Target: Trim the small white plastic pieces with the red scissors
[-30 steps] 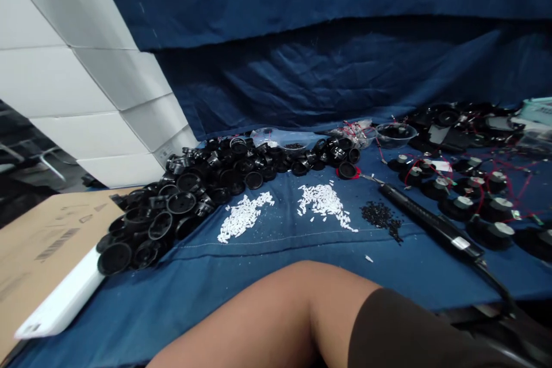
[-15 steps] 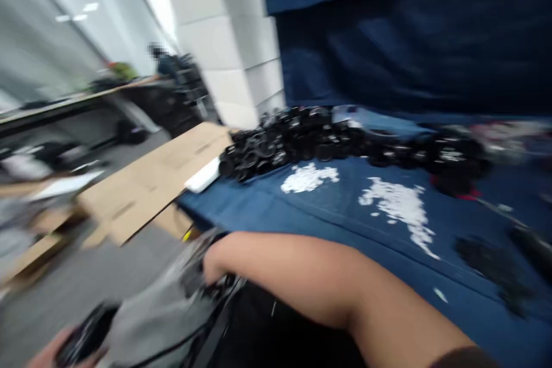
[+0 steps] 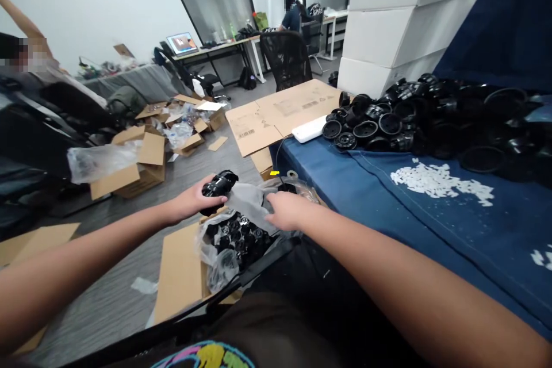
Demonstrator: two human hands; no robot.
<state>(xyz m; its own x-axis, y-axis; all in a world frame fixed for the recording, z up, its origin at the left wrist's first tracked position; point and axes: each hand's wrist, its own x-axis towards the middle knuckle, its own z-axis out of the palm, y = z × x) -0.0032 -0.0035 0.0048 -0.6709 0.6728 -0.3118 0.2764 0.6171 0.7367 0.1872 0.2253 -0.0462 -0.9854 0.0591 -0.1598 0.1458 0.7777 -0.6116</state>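
My left hand [image 3: 192, 201] is closed around a glossy black round plastic part [image 3: 219, 184], like a small wheel or a cap, above an open carton. Below it, in the carton [image 3: 183, 270], lies a clear plastic bag [image 3: 224, 270] full of black parts [image 3: 241, 236]. Curled at the bag's upper edge, my right hand [image 3: 287, 211] grips a fold of the plastic; its fingertips are partly hidden. The stretched plastic runs between the two hands.
On the blue-covered table [image 3: 357, 201] at right are a heap of black round parts [image 3: 388, 121], white bits [image 3: 435, 181] and a white box [image 3: 308, 128]. Flat cardboard [image 3: 284, 109] juts beyond its corner. Open cartons [image 3: 146, 167] lie on the floor. One person sits left, another far back.
My view has swung left, bringing the carton into clear sight. My left hand, holding a black part, has come up from the lower left; my right hand stays near the bag.
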